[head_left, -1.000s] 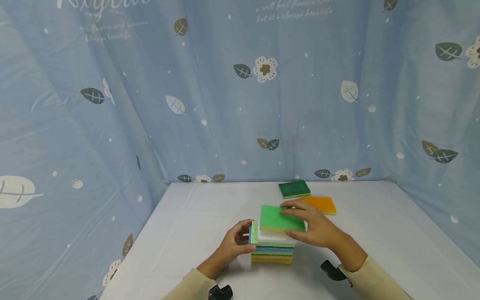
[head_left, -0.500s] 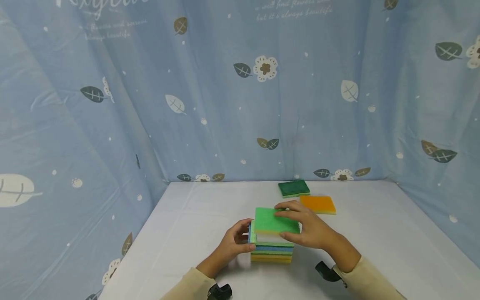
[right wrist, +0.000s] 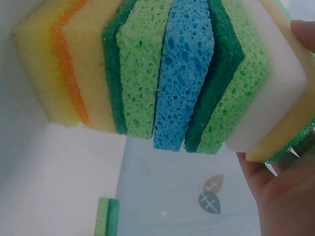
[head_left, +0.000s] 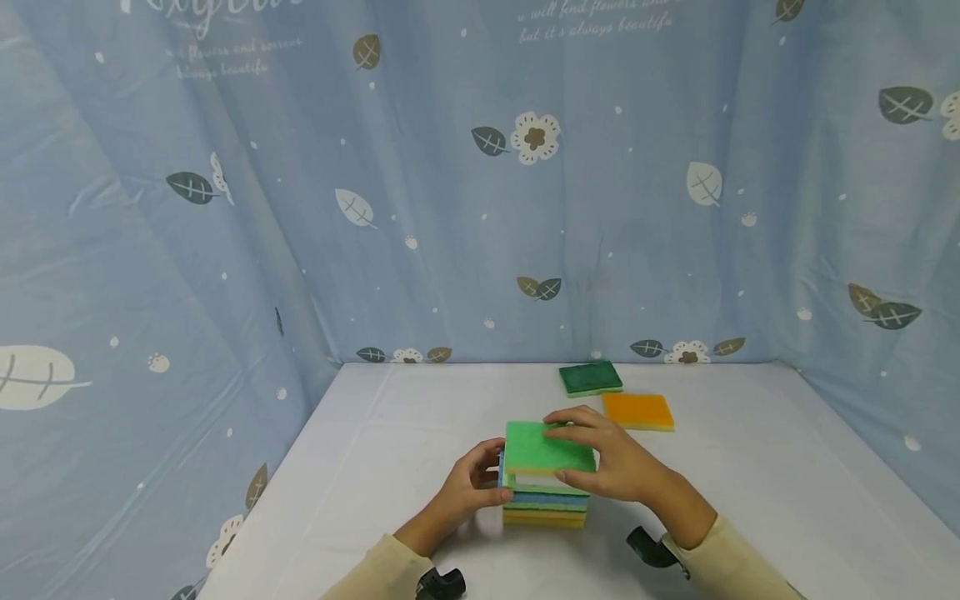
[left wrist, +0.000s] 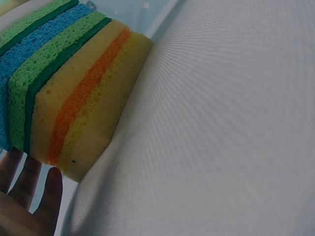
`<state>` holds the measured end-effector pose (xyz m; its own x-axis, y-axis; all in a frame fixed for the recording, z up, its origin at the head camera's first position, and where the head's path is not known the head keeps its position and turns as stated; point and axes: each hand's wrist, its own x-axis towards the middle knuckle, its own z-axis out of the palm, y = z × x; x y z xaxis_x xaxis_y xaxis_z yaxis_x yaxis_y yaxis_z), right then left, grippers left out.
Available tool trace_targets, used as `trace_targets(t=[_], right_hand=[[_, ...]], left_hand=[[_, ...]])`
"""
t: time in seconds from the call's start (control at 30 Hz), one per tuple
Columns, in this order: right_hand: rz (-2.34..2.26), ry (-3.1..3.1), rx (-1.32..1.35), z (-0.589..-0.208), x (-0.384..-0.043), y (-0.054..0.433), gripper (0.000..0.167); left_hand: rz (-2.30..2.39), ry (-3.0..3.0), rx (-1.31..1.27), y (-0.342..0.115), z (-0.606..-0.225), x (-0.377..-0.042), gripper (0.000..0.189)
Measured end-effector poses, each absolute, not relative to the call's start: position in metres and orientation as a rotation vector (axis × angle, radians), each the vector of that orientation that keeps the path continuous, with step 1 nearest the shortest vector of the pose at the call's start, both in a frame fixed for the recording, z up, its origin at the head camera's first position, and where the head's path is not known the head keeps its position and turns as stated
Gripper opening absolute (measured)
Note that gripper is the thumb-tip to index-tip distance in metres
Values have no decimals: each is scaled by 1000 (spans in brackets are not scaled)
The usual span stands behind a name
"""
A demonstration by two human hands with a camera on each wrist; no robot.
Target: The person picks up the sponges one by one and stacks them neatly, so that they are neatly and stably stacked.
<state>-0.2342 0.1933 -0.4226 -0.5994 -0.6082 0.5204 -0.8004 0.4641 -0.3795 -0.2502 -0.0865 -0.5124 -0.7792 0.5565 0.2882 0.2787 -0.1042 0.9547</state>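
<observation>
A stack of sponges point(head_left: 544, 505) stands on the table in layers of yellow, orange, green and blue. Near its top lies a white sponge point(right wrist: 275, 83). The right hand point(head_left: 626, 458) grips a sponge with a bright green face point(head_left: 536, 448) and yellow underside, thumb on the near edge and fingers over the far one. This sponge sits over the white one, its layers lined up close above it in the right wrist view. My left hand point(head_left: 459, 498) holds the stack's left side, thumb at the front corner and fingers behind; their tips show beside the lower layers point(left wrist: 74, 88).
Behind the stack, an orange sponge point(head_left: 639, 410) and a dark green sponge point(head_left: 591, 378) lie flat on the white tabletop point(head_left: 390, 417). A blue patterned curtain point(head_left: 420, 250) hangs along the back and both sides.
The right hand has carried the green-faced sponge left and slightly down, more squarely over the stack. The left hand has stayed at the stack's left side.
</observation>
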Motion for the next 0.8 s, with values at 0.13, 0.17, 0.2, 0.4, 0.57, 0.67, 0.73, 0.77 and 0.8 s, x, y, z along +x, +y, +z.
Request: trace_targets(t=[0.13,0.17,0.2,0.4,0.57,0.67,0.73,0.77,0.8], right_hand=[[875,-2397,1212,-424,-233,193,45],[875,-2396,1213,-424,-233,193,45],[875,-2393,1216,-425,-233,193,45],[876,-2387,1228,-425,-233,193,44],[878,-2437,1211,-423,-231,193,49],[898,-2483,1184,-422,-229,195,59],[908,-2516,1158,-423,-228,197,66],[917,-2532,1142,-423,-228,198,69],[928,-2544,1129,-424,-227,200,72]], left_hand=[[1985,1942,916,-86,-512,-249,68],[1987,1943,917,-86,-512,-248,68],[1989,1940,915,-86,-512,-248,68],[2004,1922,921,-86,-513,-249,67],[2008,1929,934,-86,-514,-249,67],[2012,1938,936,-85,-515,-248,68],[2012,1943,936,-85,-515,-248,68],[2015,1942,931,-85,-515,-248,68],[2015,1941,927,-85,-515,-248,68]])
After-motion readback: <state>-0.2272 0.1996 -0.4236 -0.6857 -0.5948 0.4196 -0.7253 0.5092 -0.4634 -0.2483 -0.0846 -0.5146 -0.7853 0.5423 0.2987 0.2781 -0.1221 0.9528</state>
